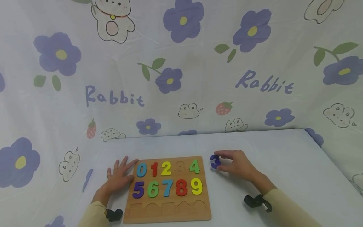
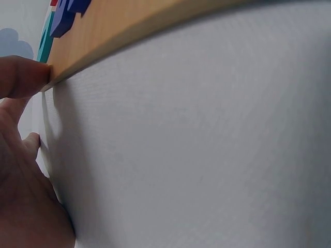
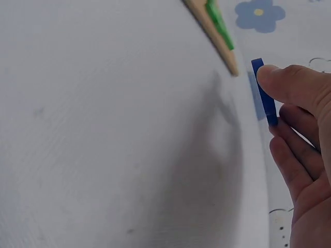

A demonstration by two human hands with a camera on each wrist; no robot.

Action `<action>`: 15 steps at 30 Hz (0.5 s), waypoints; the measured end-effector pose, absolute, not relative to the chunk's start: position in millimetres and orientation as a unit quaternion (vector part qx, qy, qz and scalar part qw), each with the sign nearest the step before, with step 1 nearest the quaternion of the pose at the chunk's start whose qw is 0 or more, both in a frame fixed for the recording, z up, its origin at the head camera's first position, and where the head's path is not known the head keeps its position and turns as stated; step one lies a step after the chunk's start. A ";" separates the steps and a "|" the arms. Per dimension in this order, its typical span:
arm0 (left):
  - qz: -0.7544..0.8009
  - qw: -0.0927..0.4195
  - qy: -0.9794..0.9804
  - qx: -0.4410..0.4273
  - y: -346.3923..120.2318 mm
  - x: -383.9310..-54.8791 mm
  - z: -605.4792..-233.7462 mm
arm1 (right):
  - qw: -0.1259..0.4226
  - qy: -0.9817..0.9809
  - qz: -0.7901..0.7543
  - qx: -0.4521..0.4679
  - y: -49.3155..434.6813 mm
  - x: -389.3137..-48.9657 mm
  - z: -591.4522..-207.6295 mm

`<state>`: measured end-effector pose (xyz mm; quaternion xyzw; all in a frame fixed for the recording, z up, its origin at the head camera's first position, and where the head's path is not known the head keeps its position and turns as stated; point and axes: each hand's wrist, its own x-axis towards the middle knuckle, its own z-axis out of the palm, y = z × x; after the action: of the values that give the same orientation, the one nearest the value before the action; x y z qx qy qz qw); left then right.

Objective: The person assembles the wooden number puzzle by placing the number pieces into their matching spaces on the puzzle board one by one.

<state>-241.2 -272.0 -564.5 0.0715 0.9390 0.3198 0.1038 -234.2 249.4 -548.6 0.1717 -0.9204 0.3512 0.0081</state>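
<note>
A wooden number puzzle board (image 1: 167, 217) lies on the white table. Colourful digit pieces, from the blue 0 (image 1: 141, 170) to the yellow 9 (image 1: 196, 186), sit in its two upper rows. The slot for the 3 (image 1: 180, 166) shows bare wood between the yellow 2 (image 1: 166, 168) and the green 4 (image 1: 194, 166). Just right of the board, my right hand (image 1: 239, 165) pinches a dark blue number 3 piece (image 1: 215, 161) between thumb and fingers, raised off the table in the right wrist view. My left hand (image 1: 119, 176) rests spread at the board's left edge, touching it.
Along the board's bottom row run several shape outlines with bare wood inside. Behind the white table (image 1: 269, 151) hangs a cloth (image 1: 198, 63) printed with flowers and rabbits. A small black device (image 1: 258, 202) is worn at the right wrist, another (image 1: 114, 215) at the left.
</note>
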 end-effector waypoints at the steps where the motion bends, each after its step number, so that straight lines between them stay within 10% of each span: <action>1: 0.322 0.104 0.938 0.072 -272.5 -241.7 -565.3 | 0.011 -0.920 0.352 0.174 248.9 -233.2 -545.1; 15: 0.313 0.086 0.942 0.083 -274.9 -242.5 -572.4 | 0.020 -0.915 0.345 0.207 213.0 -221.5 -505.7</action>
<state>-242.5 -274.9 -572.4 0.0825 0.9423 0.3130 0.0859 -221.5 213.0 -505.7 0.2074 -0.9152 0.3451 0.0199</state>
